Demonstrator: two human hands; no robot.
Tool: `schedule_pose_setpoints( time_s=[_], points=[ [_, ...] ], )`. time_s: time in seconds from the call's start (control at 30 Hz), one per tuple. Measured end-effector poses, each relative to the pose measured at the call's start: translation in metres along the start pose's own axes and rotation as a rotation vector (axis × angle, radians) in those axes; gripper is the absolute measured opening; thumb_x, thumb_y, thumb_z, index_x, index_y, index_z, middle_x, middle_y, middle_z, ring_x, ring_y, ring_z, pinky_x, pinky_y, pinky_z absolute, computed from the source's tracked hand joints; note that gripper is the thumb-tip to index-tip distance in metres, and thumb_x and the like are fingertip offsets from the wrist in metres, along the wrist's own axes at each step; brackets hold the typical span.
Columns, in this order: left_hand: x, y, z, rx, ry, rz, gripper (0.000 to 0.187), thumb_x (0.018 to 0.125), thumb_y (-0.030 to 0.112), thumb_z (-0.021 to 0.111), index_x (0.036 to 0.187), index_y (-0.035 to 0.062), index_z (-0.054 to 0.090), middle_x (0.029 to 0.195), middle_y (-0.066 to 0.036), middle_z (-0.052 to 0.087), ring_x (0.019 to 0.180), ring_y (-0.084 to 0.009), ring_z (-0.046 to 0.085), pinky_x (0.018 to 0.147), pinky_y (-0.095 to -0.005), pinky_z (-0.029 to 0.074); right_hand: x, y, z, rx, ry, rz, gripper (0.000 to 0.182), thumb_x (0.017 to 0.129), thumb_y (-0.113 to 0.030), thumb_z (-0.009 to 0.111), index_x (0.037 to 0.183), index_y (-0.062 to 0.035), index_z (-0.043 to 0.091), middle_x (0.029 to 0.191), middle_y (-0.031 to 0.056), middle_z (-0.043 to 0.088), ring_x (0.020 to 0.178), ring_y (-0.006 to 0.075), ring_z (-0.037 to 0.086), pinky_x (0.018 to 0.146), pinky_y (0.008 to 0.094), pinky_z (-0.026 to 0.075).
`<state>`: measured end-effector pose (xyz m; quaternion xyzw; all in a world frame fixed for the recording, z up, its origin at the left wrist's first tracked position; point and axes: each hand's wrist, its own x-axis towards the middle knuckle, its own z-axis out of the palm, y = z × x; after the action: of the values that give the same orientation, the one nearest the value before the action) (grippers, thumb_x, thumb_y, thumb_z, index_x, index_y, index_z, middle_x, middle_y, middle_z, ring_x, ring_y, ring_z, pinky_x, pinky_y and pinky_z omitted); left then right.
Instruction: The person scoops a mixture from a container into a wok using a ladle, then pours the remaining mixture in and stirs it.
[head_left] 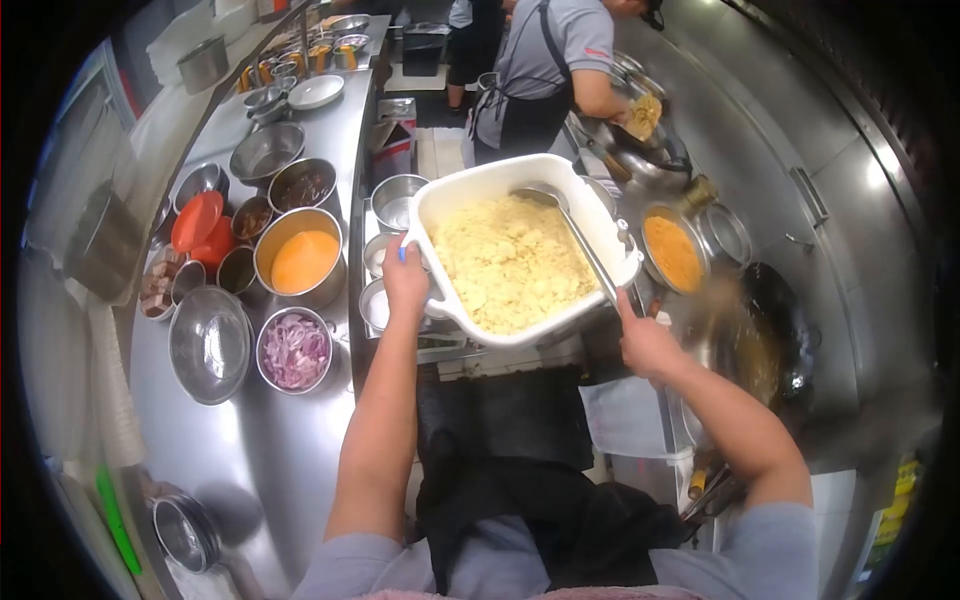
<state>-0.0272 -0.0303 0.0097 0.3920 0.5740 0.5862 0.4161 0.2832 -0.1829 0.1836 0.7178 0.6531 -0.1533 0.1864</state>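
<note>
At the frame's left, the table (220, 440) holds an onion pot (328, 374) below a pot of orange liquid (305, 262). In the middle, the left hand (403, 277) grips a white tub (603, 198) of yellow mash (510, 265). A big spoon (590, 250) slants up-left from the right hand (648, 343), which grips its handle and maybe touches the tub. Farther right sits a bowl (706, 262) of orange stuff.

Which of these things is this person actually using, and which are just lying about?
In use:
- white tub, held by the left hand
- yellow food inside it
- metal spoon, in the right hand

Apparently just standing by, untouched:
- orange liquid in a pot
- sliced purple onion
- white plate
</note>
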Motion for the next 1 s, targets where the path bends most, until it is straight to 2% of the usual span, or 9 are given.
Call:
schedule_pose_setpoints(
  time_s=[0.07,0.17,0.23,0.37,0.53,0.73,0.8,0.93,1.0],
  points=[
    [-0.001,0.005,0.002,0.037,0.042,0.003,0.034,0.096,0.018,0.051,0.124,-0.0006,0.057,0.114,-0.023,0.064,0.107,-0.0353,0.06,0.094,-0.0395,0.044,0.002,-0.002,-0.002,0.049,0.002,0.011,0.088,0.08,-0.002,0.057,0.15,0.0066,0.004,0.092,0.0349,0.064,0.08,0.0459,0.065,0.077,0.0489,0.052],
    [-0.002,0.009,0.001,0.045,0.041,-0.044,0.034,0.096,0.018,0.05,0.123,-0.001,0.057,0.114,-0.023,0.063,0.108,-0.0353,0.06,0.094,-0.0396,0.044,0.01,0.005,0.011,0.188,0.054,-0.121,0.084,0.085,-0.003,0.054,0.151,0.0027,0.003,0.089,0.0319,0.065,0.068,0.0399,0.066,0.064,0.0465,0.054],
    [-0.007,0.018,0.001,0.071,0.059,0.026,0.034,0.096,0.018,0.05,0.124,-0.0009,0.057,0.115,-0.023,0.063,0.108,-0.0354,0.06,0.094,-0.0395,0.044,-0.004,-0.015,-0.008,0.624,-0.169,0.028,0.08,0.09,-0.004,0.051,0.154,-0.0068,0.003,0.079,0.0204,0.061,0.058,0.0265,0.061,0.05,0.0403,0.052],
    [-0.005,0.017,0.003,0.08,0.066,0.011,0.035,0.096,0.018,0.05,0.125,-0.0004,0.056,0.116,-0.023,0.063,0.109,-0.0346,0.06,0.094,-0.0394,0.044,-0.021,-0.032,-0.016,0.977,-0.388,0.062,0.081,0.092,-0.003,0.05,0.155,-0.0197,0.003,0.07,0.0048,0.047,0.05,0.014,0.049,0.043,0.03,0.044],
    [-0.008,0.031,0.001,0.042,0.046,-0.058,0.036,0.097,0.018,0.048,0.126,-0.0014,0.055,0.118,-0.022,0.062,0.11,-0.0332,0.059,0.095,-0.0381,0.043,-0.04,-0.048,-0.014,1.399,-0.603,0.109,0.075,0.092,-0.002,0.047,0.154,-0.0285,0.014,0.07,0.0014,0.043,0.048,0.0087,0.042,0.042,0.0249,0.038],
    [0.001,0.01,0.005,-0.089,0.043,-0.066,0.035,0.098,0.015,0.049,0.128,-0.0025,0.054,0.12,-0.02,0.061,0.111,-0.0282,0.058,0.096,-0.0363,0.043,-0.047,-0.006,0.023,2.294,-0.904,0.014,0.059,0.099,-0.011,0.05,0.15,-0.0285,0.025,0.076,0.0027,0.043,0.048,0.0052,0.04,0.041,0.022,0.034],
    [0.006,0.0,0.005,0.014,0.092,-0.029,0.03,0.098,0.011,0.049,0.125,0.001,0.058,0.089,-0.007,0.062,0.066,-0.0125,0.055,0.058,-0.0279,0.045,-0.072,-0.003,0.028,2.339,-0.898,-0.04,0.058,0.099,-0.012,0.05,0.15,-0.0277,0.027,0.077,0.003,0.044,0.048,0.0044,0.039,0.04,0.0202,0.033],
    [0.022,-0.022,0.008,0.021,0.076,0.018,0.029,0.099,0.013,0.049,0.123,0.002,0.059,0.076,-0.003,0.057,0.051,-0.0078,0.045,0.044,-0.0266,0.036,-0.075,-0.004,0.041,2.37,-0.833,-0.122,0.049,0.101,-0.013,0.047,0.147,-0.0224,0.032,0.075,0.0018,0.043,0.047,0.0043,0.039,0.04,0.0206,0.036],
    [0.027,-0.028,0.006,0.037,0.061,0.052,0.029,0.099,0.014,0.049,0.123,0.0026,0.059,0.074,-0.002,0.056,0.048,-0.0065,0.043,0.041,-0.0264,0.033,-0.053,-0.005,0.036,2.491,-0.916,-0.013,0.043,0.101,-0.013,0.046,0.143,-0.0161,0.038,0.074,0.0012,0.042,0.045,0.0038,0.038,0.04,0.0211,0.037]
  ],
)
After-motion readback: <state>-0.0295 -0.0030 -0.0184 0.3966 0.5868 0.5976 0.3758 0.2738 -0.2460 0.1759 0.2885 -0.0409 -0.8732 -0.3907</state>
